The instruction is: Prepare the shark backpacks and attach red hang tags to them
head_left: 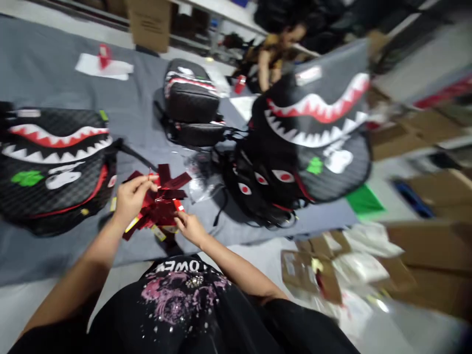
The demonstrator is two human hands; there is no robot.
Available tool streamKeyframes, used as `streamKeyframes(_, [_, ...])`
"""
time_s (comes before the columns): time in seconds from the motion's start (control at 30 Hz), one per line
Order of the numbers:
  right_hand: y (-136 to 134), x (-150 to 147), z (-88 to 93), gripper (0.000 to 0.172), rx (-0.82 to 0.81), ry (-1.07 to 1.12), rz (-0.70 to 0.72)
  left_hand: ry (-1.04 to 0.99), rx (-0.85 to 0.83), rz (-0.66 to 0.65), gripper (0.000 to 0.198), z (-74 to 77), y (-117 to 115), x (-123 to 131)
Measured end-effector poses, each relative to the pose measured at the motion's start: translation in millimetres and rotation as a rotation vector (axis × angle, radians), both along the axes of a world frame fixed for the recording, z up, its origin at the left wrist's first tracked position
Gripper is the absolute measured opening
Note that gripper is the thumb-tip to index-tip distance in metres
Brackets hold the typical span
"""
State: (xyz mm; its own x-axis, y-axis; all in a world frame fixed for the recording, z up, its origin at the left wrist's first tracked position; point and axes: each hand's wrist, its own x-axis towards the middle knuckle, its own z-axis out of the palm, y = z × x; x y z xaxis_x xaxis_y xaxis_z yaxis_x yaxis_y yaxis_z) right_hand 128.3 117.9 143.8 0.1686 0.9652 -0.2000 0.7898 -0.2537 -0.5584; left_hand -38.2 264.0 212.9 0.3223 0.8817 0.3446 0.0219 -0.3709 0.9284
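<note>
A pile of shiny dark red strips or tags (162,204), some with yellow and white ends, lies on the grey cloth in front of me. At its upper left, my left hand (133,197) is closed in a pinch on a red strip. My right hand (191,229) pinches a small red and white piece at the pile's right edge. Left of the pile lies a dark checked backpack (59,172) with a printed shark mouth. Another shark-mouth backpack (317,128) stands to the right. The picture is blurred, so small details on the strips cannot be read.
A smaller black backpack (193,105) lies farther back, near clear plastic wrapping (202,174). White paper (114,69) with a red item rests at the back left. Another person (275,56) works behind the table. Cardboard boxes (427,250) and plastic bags fill the right side.
</note>
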Motion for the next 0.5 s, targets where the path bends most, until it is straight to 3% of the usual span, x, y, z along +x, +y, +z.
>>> streamKeyframes(0.13, [-39.4,39.2,13.6,0.031,0.347,0.191,-0.254,-0.018,-0.017,-0.465,0.026,19.5,-58.0,52.1])
streamKeyframes(0.2, [-69.7,64.4,7.5,0.030,0.356,0.211,-0.407,0.016,-0.067,-0.601,0.024,18.5,-83.5,83.2])
streamKeyframes(0.33, [-138.9,124.9,-23.1,0.024,0.260,0.180,-0.736,0.188,-0.088,-0.680,0.020,-2.8,-114.2,140.7])
streamKeyframes(0.5, [-213.2,212.3,-51.6,0.038,0.296,0.148,-1.048,0.465,-0.038,-0.651,0.024,-32.5,-145.1,210.0])
